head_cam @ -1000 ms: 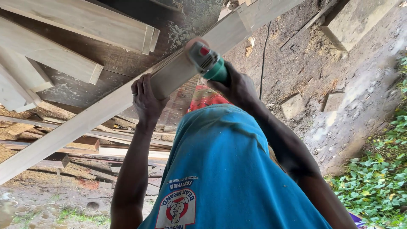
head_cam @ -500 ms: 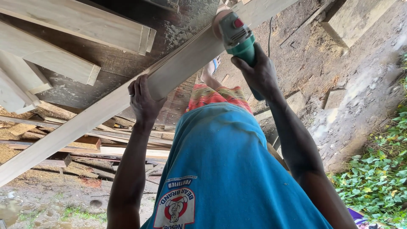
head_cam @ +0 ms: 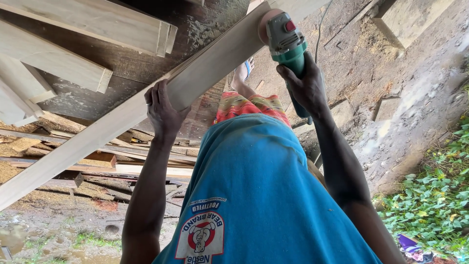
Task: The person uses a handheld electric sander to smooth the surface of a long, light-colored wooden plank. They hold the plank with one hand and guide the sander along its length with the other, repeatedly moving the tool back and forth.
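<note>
Hands apart: left hand (head_cam: 163,110) clamped over plank (head_cam: 117,117) edge, right hand (head_cam: 304,85) wrapped round green sander (head_cam: 284,39), disc pressed on plank's far end. Plank slanting across dark bench (head_cam: 132,63), beside other boards (head_cam: 53,58).

The left hand (head_cam: 163,110) grips the edge of a long pale planed wooden plank (head_cam: 127,115) that runs slantwise across a dark workbench (head_cam: 132,63). The right hand (head_cam: 305,85) is closed around the body of a green and grey handheld power sander (head_cam: 286,41), whose round pad presses against the plank's upper end. More pale boards (head_cam: 63,61) lie on the bench, and green leafy plants (head_cam: 430,195) grow at the right.
</note>
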